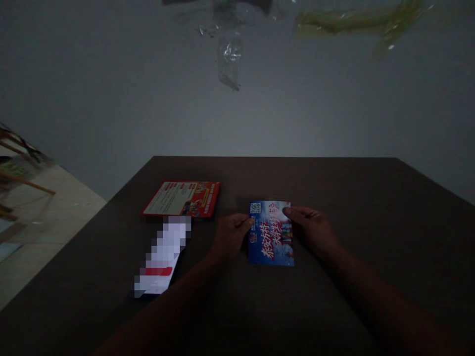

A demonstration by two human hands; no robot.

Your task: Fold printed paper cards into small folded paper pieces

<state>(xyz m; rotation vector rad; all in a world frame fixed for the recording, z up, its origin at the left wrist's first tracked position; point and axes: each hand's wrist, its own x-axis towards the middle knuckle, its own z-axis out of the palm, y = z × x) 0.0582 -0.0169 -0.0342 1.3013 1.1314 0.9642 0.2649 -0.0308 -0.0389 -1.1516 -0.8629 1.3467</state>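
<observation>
Here the left hand (230, 236) and right hand (310, 228) both pinch the blue card's (271, 236) side edges

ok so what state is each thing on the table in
blue card: face up, gripped by left hand at its left edge, right hand at its top right corner
red flyer: flat on the table, untouched
white paper: flat beside the flyer, untouched
</observation>
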